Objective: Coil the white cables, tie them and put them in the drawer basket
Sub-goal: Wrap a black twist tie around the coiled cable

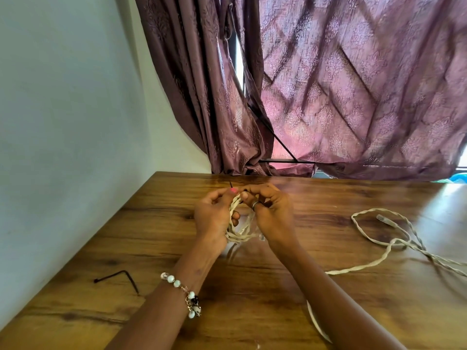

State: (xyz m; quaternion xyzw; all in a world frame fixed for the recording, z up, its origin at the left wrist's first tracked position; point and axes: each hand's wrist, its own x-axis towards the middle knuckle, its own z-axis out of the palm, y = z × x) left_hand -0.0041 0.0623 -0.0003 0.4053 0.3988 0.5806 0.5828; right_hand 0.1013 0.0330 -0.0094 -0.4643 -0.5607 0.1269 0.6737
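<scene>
A coiled white twisted cable (240, 232) is held upright between both hands above the wooden table (177, 248). My left hand (214, 218) grips the coil's left side with curled fingers. My right hand (271, 213) pinches a thin black tie (231, 184) at the top of the coil, its tip sticking up. A second white cable (379, 238) lies loose on the table to the right, with a clear plug (382, 219) at its end. The drawer basket is not in view.
A bent black tie (118, 277) lies on the table at the left, near the white wall (63, 122). A purple curtain (328, 97) hangs behind the table's far edge. A stretch of white cable (317, 322) runs under my right forearm.
</scene>
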